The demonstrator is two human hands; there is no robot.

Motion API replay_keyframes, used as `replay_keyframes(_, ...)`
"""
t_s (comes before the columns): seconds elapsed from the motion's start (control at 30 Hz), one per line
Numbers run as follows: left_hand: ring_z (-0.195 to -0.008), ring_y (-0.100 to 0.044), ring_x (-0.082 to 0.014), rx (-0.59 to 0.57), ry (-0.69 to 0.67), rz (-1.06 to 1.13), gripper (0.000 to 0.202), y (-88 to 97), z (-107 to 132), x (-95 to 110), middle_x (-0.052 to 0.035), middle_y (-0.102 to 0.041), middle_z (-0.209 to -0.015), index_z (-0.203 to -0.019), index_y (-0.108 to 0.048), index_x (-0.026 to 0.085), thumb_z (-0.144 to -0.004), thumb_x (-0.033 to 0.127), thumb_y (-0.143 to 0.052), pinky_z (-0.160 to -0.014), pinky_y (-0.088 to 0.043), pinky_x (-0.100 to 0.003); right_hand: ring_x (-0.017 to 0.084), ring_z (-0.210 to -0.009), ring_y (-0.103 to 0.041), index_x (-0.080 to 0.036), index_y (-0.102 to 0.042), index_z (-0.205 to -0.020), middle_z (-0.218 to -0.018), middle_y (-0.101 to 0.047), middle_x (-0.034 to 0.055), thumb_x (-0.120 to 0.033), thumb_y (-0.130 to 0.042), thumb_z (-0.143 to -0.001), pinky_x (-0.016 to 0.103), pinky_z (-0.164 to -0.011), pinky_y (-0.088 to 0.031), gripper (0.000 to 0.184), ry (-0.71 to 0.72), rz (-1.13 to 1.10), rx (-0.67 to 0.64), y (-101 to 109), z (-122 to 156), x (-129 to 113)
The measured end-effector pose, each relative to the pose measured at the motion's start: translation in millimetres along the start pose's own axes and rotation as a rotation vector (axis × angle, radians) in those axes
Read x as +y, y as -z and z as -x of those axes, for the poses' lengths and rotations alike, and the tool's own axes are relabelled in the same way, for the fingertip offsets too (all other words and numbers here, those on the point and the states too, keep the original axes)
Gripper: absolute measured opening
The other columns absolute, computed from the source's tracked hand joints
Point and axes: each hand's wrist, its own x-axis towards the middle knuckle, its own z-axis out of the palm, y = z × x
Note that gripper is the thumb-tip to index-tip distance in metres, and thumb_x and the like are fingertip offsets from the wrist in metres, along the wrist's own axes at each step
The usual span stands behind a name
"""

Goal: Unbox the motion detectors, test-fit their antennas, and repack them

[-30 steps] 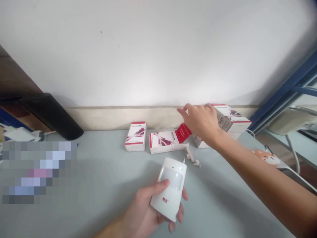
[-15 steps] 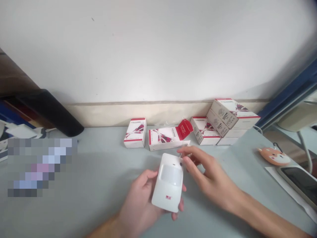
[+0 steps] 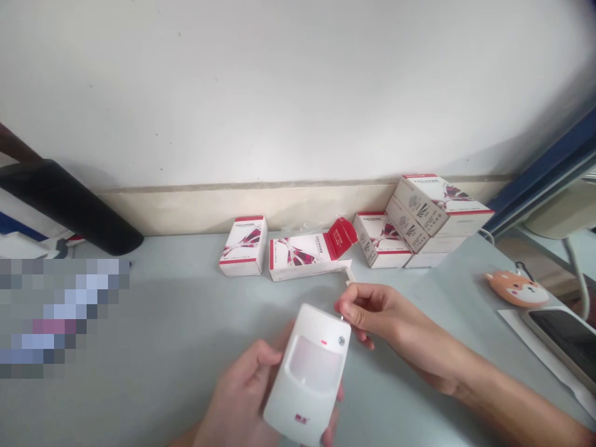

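My left hand (image 3: 246, 385) is wrapped round a white motion sensor (image 3: 302, 394) from below and the left side. The sensor's domed lens (image 3: 314, 364) faces up, and a small red light (image 3: 323, 342) glows above it. At the sensor's top right corner, the thumb and forefinger of my right hand (image 3: 386, 316) are pinched together. A short bit of shiny metal, seemingly an antenna (image 3: 342, 318), shows between those fingertips and the casing; the fingers hide most of it.
Behind my hands lies an opened box (image 3: 302, 253) with its red flap (image 3: 343, 238) up. A closed box (image 3: 243, 245) is left of it, and stacked boxes (image 3: 440, 214) stand right. Further right are an orange animal-faced pouch (image 3: 516, 290) and a phone (image 3: 565, 341).
The sensor has come lower and nearer in the view, and its red light is now lit. My right hand's thumb and forefinger have closed into a pinch at the sensor's top corner.
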Motion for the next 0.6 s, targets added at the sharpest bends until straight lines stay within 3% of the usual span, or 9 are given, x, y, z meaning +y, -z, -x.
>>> replay_keyframes(0.2,-0.058,-0.065,-0.0219,-0.03,0.054,-0.036,0.049,7.4,-3.2,3.9,-0.0152,-0.073,-0.085,-0.124,-0.059,0.01,-0.093,0.041,-0.036,-0.052,-0.041,-0.028,0.013,-0.069,-0.038,-0.02,-0.067,-0.08,-0.073,-0.051,-0.0027,-0.045,-0.077,-0.089,0.029,-0.065,-0.029,0.029,0.058,0.064,0.162,6.8,-0.3,-5.0)
replay_keyframes(0.37,-0.062,-0.069,-0.023,-0.09,0.098,-0.084,0.05,18.8,-2.7,5.4,-0.0164,-0.073,-0.087,-0.121,-0.058,0.01,-0.093,0.045,-0.037,-0.05,-0.039,-0.026,0.013,-0.065,-0.033,-0.022,-0.064,-0.081,-0.068,-0.046,-0.0038,-0.046,-0.08,-0.084,0.03,-0.062,-0.023,0.029,0.175,0.036,0.354,39.8,-4.0,-13.2)
replay_keyframes(0.6,-0.059,-0.069,-0.022,-0.163,0.143,-0.28,0.042,25.7,1.0,13.1,-0.0152,-0.073,-0.089,-0.116,-0.055,0.014,-0.098,0.043,-0.031,-0.053,-0.035,-0.026,0.01,-0.059,-0.034,-0.018,-0.062,-0.07,-0.062,-0.042,-0.0034,-0.037,-0.083,-0.079,0.027,-0.056,-0.024,0.03,0.352,0.006,0.593,78.1,9.0,-44.5)
